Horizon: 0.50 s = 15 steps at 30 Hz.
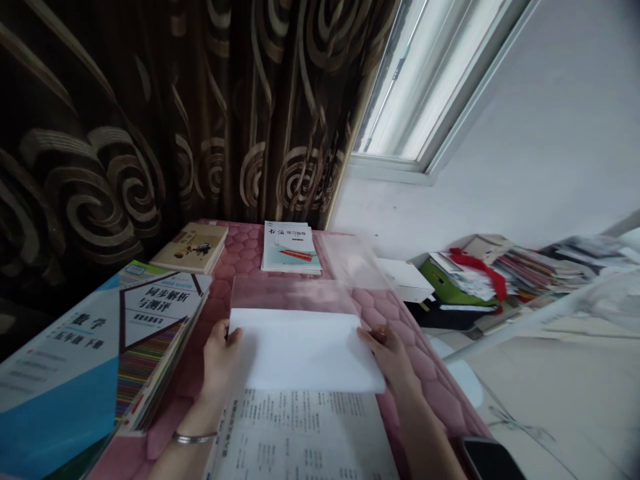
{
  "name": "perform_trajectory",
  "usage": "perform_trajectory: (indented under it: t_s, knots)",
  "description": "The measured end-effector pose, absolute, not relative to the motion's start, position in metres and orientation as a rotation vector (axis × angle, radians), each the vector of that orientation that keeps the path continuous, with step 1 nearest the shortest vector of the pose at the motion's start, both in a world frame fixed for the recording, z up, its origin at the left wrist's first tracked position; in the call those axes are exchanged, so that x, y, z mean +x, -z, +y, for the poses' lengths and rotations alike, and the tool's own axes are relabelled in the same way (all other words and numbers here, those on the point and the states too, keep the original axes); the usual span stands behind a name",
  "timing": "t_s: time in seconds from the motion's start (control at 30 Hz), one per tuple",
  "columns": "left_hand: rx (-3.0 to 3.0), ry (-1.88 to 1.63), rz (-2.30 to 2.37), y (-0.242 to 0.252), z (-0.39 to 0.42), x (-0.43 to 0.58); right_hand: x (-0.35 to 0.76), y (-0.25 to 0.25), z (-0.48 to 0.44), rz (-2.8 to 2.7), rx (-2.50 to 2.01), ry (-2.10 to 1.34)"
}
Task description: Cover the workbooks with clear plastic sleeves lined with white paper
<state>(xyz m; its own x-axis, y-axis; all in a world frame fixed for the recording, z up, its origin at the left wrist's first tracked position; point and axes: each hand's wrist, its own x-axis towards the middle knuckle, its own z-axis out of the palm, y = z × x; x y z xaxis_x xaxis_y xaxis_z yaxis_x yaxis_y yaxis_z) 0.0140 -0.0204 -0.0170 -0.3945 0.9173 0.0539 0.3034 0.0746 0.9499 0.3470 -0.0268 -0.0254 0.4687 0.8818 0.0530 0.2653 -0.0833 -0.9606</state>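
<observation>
A blank white sheet is held by its left and right edges. My left hand pinches the left edge, thumb on top, with a silver bangle on the wrist. At the right edge, my right hand grips the sheet in the same way. A clear plastic cover extends beyond the sheet's far edge. Below the sheet, nearer to me, lies a printed page with rows of text, its upper part hidden.
Thick workbooks and a tan book are at left on the pink quilted surface. Beyond are white booklets and another clear cover. A phone lies lower right; piled papers are further right.
</observation>
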Motion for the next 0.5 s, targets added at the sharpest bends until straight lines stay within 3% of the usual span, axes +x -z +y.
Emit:
perform_trajectory:
  t_s: [0.23, 0.5]
  knots:
    - [1.229, -1.142, 1.911, 0.0138, -0.0148, 0.0098, 0.3462, 0.0153, -0.036, -1.181, -1.771, -0.882]
    - [1.148, -1.037, 2.026, 0.0082, -0.0148, 0.0071, 0.3401, 0.0168, -0.0311, -1.211, -1.771, -0.761]
